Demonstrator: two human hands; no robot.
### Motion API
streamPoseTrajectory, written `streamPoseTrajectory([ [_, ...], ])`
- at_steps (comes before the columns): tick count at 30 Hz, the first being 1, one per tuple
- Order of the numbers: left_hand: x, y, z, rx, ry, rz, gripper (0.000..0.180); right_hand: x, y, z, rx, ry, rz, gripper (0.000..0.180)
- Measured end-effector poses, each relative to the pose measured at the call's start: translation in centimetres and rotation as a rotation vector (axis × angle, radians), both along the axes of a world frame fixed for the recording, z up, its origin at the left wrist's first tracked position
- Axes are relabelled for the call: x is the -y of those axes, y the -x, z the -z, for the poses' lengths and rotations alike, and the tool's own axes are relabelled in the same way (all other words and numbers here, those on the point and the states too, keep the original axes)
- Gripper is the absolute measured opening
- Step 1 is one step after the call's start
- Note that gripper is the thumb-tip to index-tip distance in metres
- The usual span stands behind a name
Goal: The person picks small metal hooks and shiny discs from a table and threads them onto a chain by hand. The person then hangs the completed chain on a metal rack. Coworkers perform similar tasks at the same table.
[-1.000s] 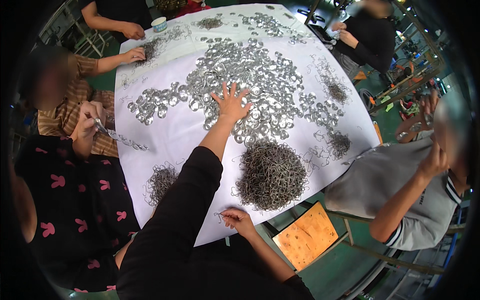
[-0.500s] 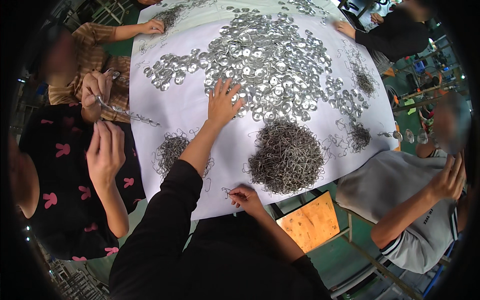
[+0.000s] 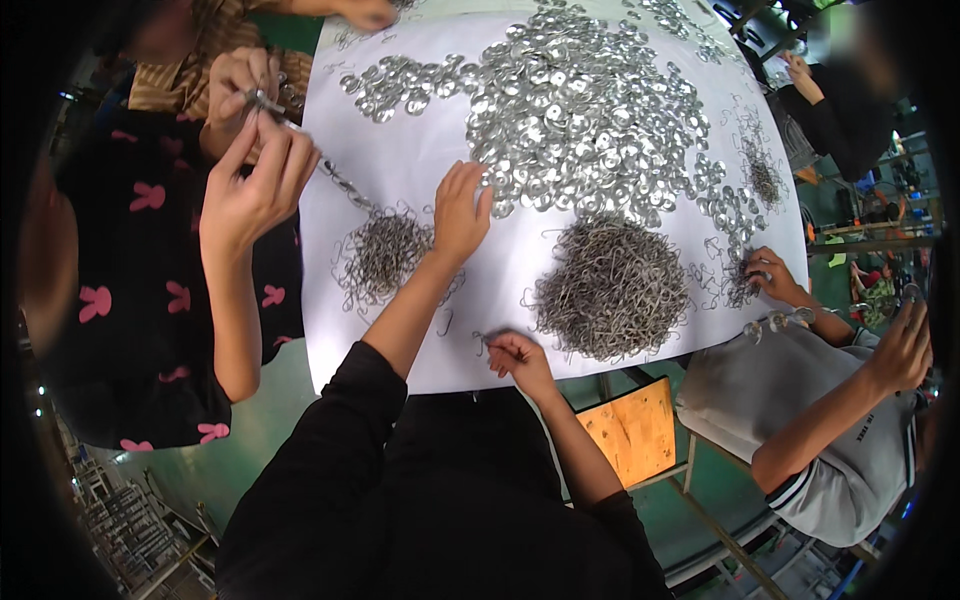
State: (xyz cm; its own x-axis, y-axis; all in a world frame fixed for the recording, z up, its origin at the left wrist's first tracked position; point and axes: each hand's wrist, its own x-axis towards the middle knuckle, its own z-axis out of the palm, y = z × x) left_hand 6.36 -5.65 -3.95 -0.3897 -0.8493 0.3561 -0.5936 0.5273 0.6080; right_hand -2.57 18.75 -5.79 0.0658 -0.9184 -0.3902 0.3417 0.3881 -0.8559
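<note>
My left hand lies palm down on the white table cover, fingers stretched out and close together, at the near-left edge of a heap of shiny round metal discs. Whatever may be under its palm is hidden. Close to the table's near edge, my right hand pinches a small bent wire hook between thumb and fingertips. A large mound of grey wire hooks sits to the right of that hand. Beneath and beside my left forearm is a smaller pile of hooks.
At left, a co-worker's hands hold a chain of linked discs over the table. Another person's hand at right reaches into a small hook pile. A wooden stool stands by the near edge.
My left hand has drawn back from over the discs to their near edge, its fingers closer together. My right hand still pinches the hook. The right co-worker's hand has come onto the hook pile.
</note>
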Motion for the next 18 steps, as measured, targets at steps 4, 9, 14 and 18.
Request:
streamPoseTrajectory([
  [4,-6.2,-2.3,0.7,0.394,0.099,0.008,0.050,-0.2,-0.4,0.2,-0.035,-0.036,0.021,0.007],
  [9,-6.3,-6.2,2.1,0.696,0.182,-0.031,0.050,0.1,-1.2,-0.7,-0.111,-0.043,0.106,0.005],
  [14,-4.2,-9.5,1.8,0.911,0.159,-0.213,0.050,0.3,-2.0,-1.5,-0.231,-0.080,0.219,0.009],
  [18,-4.1,-8.9,-0.2,0.723,0.156,-0.161,0.042,0.4,-2.3,-2.0,-0.246,-0.115,0.268,0.011],
])
